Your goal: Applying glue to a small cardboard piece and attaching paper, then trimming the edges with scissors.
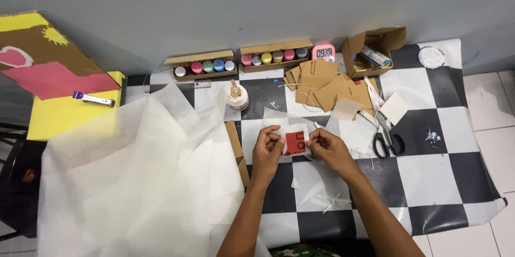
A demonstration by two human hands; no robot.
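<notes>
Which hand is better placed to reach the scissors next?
Right, probably. The right hand pinches the red card's right edge, and the scissors lie just to its right on the checkered mat. The left hand sits on the card's far side.

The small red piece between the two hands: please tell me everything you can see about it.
The small red piece is a flat square, probably card, with black marks on it and translucent white paper around its edges. It is held just above the checkered mat, face up. The left hand pinches its left edge and the right hand its right edge.
</notes>
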